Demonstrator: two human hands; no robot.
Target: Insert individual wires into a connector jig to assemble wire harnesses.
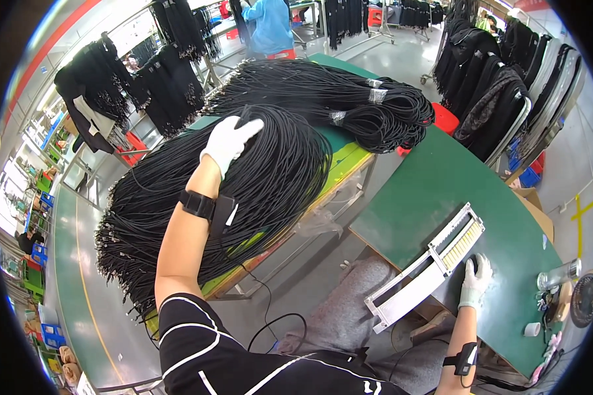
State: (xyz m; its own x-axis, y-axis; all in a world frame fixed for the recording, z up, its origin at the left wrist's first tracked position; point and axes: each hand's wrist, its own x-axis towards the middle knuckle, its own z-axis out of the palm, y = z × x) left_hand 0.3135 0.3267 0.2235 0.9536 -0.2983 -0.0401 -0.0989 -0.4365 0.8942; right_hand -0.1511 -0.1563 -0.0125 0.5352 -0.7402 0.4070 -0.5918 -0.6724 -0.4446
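The gloved left hand (230,141) reaches onto a loose heap of black cables (280,171) on the yellow-green-edged bench (350,160), fingers partly spread; whether any strands are pinched, I cannot tell. The right hand (476,283) lies loosely open beside the slotted metal fixture (412,289), apparently holding nothing. Single cables look light, flexible and prone to tangling, best gripped near their tips; the whole heap is probably heavy.

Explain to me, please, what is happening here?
The person's gloved left hand is on a big pile of black cables; whether its grip holds any is unclear. The gloved right hand is at the green table, beside a white rack that juts past the table's edge.
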